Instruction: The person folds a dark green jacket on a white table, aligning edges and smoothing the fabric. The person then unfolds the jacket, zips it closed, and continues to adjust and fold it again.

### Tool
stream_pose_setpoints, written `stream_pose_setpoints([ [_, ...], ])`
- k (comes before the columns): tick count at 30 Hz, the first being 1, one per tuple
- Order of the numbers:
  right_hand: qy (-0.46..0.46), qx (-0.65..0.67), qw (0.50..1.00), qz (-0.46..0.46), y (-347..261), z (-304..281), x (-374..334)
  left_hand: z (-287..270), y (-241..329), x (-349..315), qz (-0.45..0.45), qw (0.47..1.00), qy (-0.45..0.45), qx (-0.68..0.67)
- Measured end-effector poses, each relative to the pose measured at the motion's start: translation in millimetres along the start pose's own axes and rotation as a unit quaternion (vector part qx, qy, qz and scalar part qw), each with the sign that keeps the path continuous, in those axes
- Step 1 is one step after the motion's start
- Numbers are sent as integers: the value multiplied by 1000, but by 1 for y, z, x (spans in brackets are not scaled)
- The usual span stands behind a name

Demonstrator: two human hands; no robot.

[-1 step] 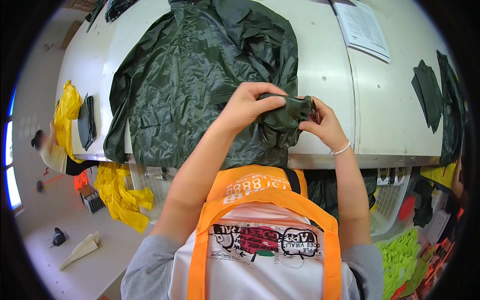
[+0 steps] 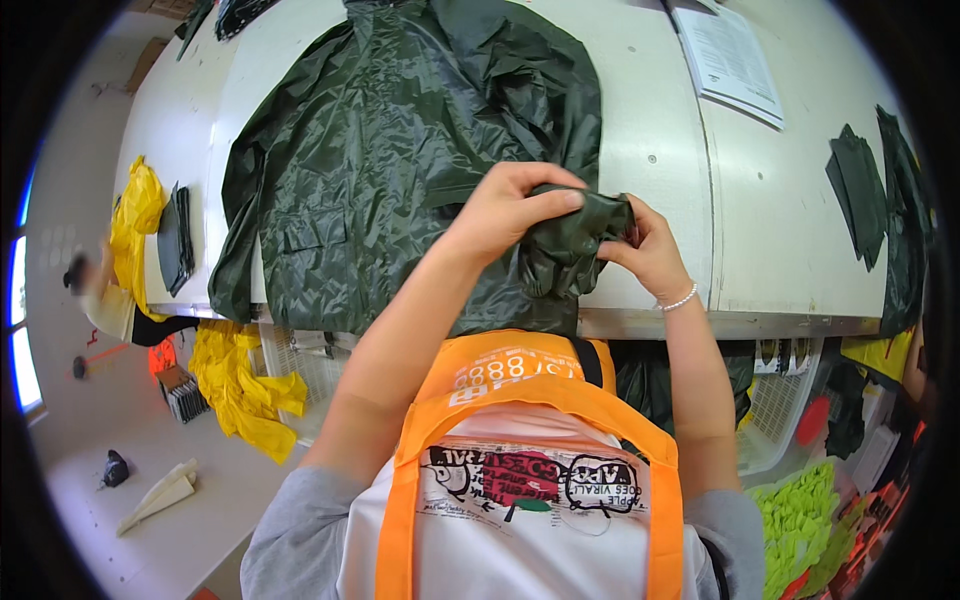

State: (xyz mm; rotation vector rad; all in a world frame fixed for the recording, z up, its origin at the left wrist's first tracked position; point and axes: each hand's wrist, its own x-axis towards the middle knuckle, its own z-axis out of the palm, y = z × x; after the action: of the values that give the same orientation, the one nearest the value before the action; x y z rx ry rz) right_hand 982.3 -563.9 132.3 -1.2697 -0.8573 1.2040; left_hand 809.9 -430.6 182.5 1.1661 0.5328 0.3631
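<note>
A dark green rain jacket (image 2: 400, 160) lies spread on the white table, its front with a pocket flap facing up. One sleeve end (image 2: 572, 245) is bunched up at the jacket's right side, near the table's front edge. My left hand (image 2: 515, 210) pinches the top of this cuff between thumb and fingers. At the cuff's right edge, my right hand (image 2: 648, 248) grips the fabric, thumb in front and some fingers hidden behind or inside the opening. A beaded bracelet circles my right wrist.
Printed papers (image 2: 728, 62) lie at the far right of the table (image 2: 655, 190). Folded dark green pieces (image 2: 856, 190) rest at the right end. Yellow garments (image 2: 137, 220) hang at the left, where another person (image 2: 105, 300) stands. Plastic crates (image 2: 785, 410) sit below the table.
Fingers of my right hand have closed in slightly on the cuff's edge, and the cuff's opening shows less. My left hand keeps its pinch. The whole view has shifted a little.
</note>
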Motion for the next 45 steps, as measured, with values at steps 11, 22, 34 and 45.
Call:
stream_pose_setpoints([
  [11, 276, -192, 924, -182, -24, 43, 10, 16, -43, 13, 6, 958, 267, 108],
  [22, 242, -347, 867, -263, -20, 29, -23, 21, -20, -19, 249, 877, 265, 315],
  [34, 209, -371, 856, -294, -50, 24, -45, 20, 6, -33, 240, 881, 157, 375],
  [45, 196, -372, 842, -337, -46, 26, -55, 26, 8, -35, 394, 759, 180, 486],
])
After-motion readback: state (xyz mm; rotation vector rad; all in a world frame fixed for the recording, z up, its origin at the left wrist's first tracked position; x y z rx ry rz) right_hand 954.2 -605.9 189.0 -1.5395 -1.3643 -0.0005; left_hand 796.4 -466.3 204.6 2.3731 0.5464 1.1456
